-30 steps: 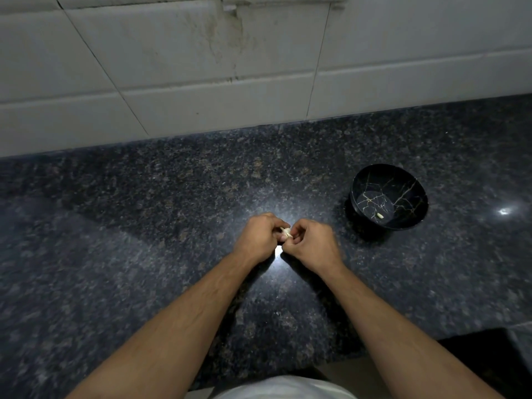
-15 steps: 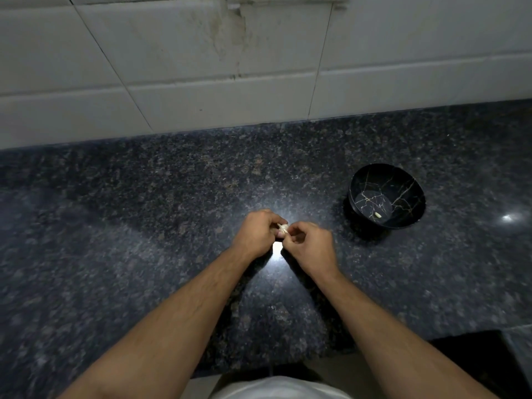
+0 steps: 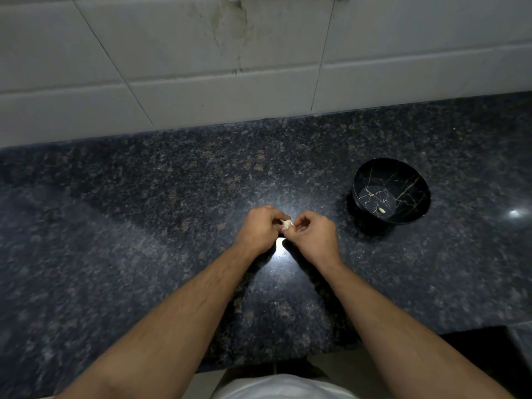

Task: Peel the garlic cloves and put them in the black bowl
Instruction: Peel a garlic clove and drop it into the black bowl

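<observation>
Both hands meet over the middle of the dark speckled surface (image 3: 144, 226), knuckles up, with a pale garlic clove (image 3: 287, 224) pinched between them. The left hand (image 3: 260, 230) is curled nearly into a fist, its fingers (image 3: 273, 214) folded down over the clove from the 9 o'clock side. The right hand (image 3: 315, 240) is curled as tightly, its fingers (image 3: 299, 223) bent in against the clove from the 3 o'clock side. Only a small white part of the clove shows in the gap between the two hands; whether any skin is off it cannot be told. The hands hang just above the surface, over a bright glare spot (image 3: 280, 243) at their 6 o'clock.

The bowl (image 3: 414, 197) stands upright on the surface at about 2 o'clock from the hands, well apart from them. It is black with thin gold veins, and one small pale clove in the bowl (image 3: 381, 210) lies on its floor. White wall tiles (image 3: 201, 53) rise behind the surface at 12 o'clock.
</observation>
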